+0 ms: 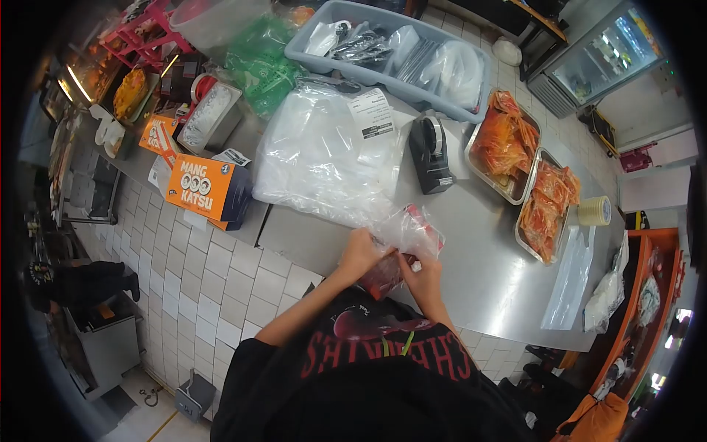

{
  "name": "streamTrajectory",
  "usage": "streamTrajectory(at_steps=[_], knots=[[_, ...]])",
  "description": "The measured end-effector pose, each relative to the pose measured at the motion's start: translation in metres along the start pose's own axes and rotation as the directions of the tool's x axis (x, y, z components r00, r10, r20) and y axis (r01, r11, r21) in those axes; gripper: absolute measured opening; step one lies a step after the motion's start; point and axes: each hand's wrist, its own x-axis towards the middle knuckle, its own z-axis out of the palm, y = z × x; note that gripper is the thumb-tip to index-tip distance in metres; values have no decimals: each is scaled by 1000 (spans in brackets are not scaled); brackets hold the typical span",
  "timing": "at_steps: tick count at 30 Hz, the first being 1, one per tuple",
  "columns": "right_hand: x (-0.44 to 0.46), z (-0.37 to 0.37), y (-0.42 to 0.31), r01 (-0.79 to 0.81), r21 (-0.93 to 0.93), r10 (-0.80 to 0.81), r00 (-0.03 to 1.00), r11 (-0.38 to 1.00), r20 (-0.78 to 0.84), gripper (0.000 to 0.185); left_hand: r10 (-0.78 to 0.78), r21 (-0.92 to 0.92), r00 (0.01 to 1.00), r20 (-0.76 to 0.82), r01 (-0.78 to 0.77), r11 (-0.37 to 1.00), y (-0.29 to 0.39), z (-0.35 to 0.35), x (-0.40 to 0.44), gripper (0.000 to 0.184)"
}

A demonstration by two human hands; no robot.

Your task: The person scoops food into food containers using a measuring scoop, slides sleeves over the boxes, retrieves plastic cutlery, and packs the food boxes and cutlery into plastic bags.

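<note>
Close to my body, at the table's front edge, both hands hold a clear plastic bag (416, 230) with reddish contents. My left hand (362, 255) pinches it from the left side. My right hand (423, 281) grips it on the right, fingertips close to the left ones. Something red shows through the plastic below and between the hands; its kind I cannot make out. Just beyond lies a stack of clear plastic bags (317, 158) with a printed receipt (372, 114) on top. A black tape dispenser (431, 155) stands past the held bag.
On the right, metal trays (520, 195) hold orange-red bagged food beside stacked round lids (594, 211). A blue-grey bin (383, 77) of wrapped cutlery stands at the back. Left are an orange box (197, 184) and a metal container (213, 118). Another person (77, 283) is at far left.
</note>
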Motion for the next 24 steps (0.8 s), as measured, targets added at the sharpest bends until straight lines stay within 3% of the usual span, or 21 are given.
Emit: streamTrajectory(at_steps=[2,4,5,7,8,9,10,11,13,17,19,20,22,24], knots=[[-2,4,14,-7,50,11,997,999,-75,16,66,43,996,-53,-64,997,-12,4,0,31],[-3,1,25,24,109,-16,997,994,-74,12,-157,-327,970,186,212,921,-16,-2,5,39],[-6,4,30,20,111,-10,996,994,-86,12,-154,-320,968,196,211,924,-18,-3,4,39],[-7,6,38,-116,368,147,987,923,-57,14,-411,-218,855,318,487,845,14,-12,4,41],[-6,5,37,-114,369,147,987,923,-64,14,-407,-214,855,321,484,848,15,-9,2,41],[-5,6,34,-179,488,213,977,854,-15,12,-114,-207,980,160,146,967,15,-5,-3,35],[-3,7,31,-243,597,271,962,765,45,10,209,-143,978,10,-205,968,14,-4,-7,30],[-3,5,29,-242,600,271,961,762,43,10,209,-139,978,13,-206,969,9,-4,-8,30],[-2,0,29,-233,661,254,965,713,65,10,207,-152,950,232,-175,973,-3,-7,-6,30],[3,-18,32,-292,587,223,956,755,188,11,261,-106,947,188,-244,964,-20,-1,-6,27],[9,-28,27,-362,581,216,927,729,306,13,313,166,915,254,-360,918,-33,1,-4,21],[10,-31,27,-362,583,215,927,728,307,13,312,168,915,255,-360,918,-39,2,-3,21],[13,-35,27,-319,452,144,913,833,381,14,90,219,927,363,-178,959,-34,0,-2,21],[15,-34,28,-276,442,86,911,853,403,13,130,199,916,380,-218,955,-26,-3,-2,22]])
